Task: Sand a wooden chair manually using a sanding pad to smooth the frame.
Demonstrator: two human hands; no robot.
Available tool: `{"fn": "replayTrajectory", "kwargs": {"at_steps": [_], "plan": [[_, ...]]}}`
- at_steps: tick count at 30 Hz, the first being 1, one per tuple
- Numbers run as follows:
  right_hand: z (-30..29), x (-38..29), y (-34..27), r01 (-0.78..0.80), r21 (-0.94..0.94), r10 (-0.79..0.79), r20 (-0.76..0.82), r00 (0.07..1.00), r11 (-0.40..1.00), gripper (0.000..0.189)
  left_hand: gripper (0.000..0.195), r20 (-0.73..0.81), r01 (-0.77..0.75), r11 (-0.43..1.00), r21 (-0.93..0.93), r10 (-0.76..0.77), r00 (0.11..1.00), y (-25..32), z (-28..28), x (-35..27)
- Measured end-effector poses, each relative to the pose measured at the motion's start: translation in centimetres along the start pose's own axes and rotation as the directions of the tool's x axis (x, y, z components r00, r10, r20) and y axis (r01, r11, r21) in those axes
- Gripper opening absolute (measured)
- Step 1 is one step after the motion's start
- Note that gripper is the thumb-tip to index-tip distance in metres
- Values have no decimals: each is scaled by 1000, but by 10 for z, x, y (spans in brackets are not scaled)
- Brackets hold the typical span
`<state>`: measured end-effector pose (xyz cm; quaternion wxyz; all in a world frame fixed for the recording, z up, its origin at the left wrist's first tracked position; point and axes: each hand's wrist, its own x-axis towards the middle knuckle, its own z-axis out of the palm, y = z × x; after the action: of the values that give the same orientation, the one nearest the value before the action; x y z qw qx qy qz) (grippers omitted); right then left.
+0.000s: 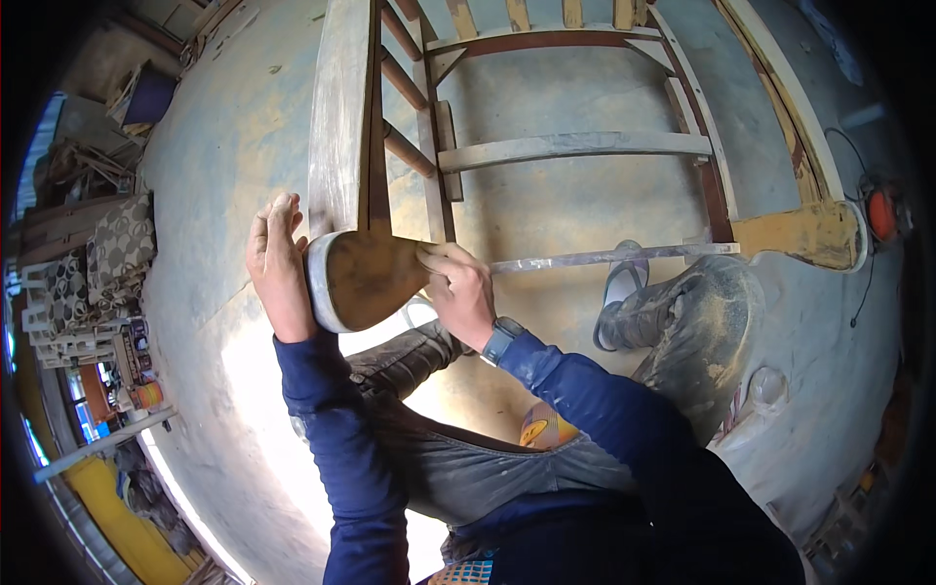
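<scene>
A wooden chair or sofa frame stands before me, with a pale, worn armrest on its left side. The armrest's front end carries a curved brown panel, rounded at one end and tapering toward my right. Against the rounded, whitish outer edge rests my left hand, its fingers stretched out and nothing visible in its grasp. My right hand grips the panel's narrow part with bent fingers. Whether anything thin lies under those fingertips is hidden. A flat front rail runs from near my right hand to the frame's other side.
A wooden crossbar spans the frame. The second armrest ends in a yellowish panel. Beyond it lies an orange-red power tool with a cord. Patterned cushions are stacked at left. A clear plastic bag lies right of my leg.
</scene>
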<state>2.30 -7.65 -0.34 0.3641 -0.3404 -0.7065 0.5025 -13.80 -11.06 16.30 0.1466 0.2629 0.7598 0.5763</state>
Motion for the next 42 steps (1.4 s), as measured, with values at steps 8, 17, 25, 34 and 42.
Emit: {"fn": "replayTrajectory", "kwargs": {"at_steps": [8, 17, 25, 34, 42], "plan": [[0, -2, -23, -37, -37, 36, -31, 999, 999, 30, 36, -6, 20, 1000, 13, -20, 1000, 1, -6, -3], [6, 0, -23, 16, 60, -14, -33, 999, 998, 40, 34, 10, -21, 1000, -20, 21, 1000, 2, -3, 1], [-11, 11, -46, -156, 91, 131, 233, 964, 984, 43, 33, -9, -7, 999, -40, 7, 1000, 2, -1, 1], [-14, 11, -70, 106, 179, -123, 86, 989, 978, 44, 32, -1, -28, 1000, -14, 28, 1000, 0, -6, -2], [-19, 20, -81, 152, 224, -174, 81, 981, 963, 44, 32, -23, -16, 1000, -27, 15, 1000, 3, -3, 0]]}}
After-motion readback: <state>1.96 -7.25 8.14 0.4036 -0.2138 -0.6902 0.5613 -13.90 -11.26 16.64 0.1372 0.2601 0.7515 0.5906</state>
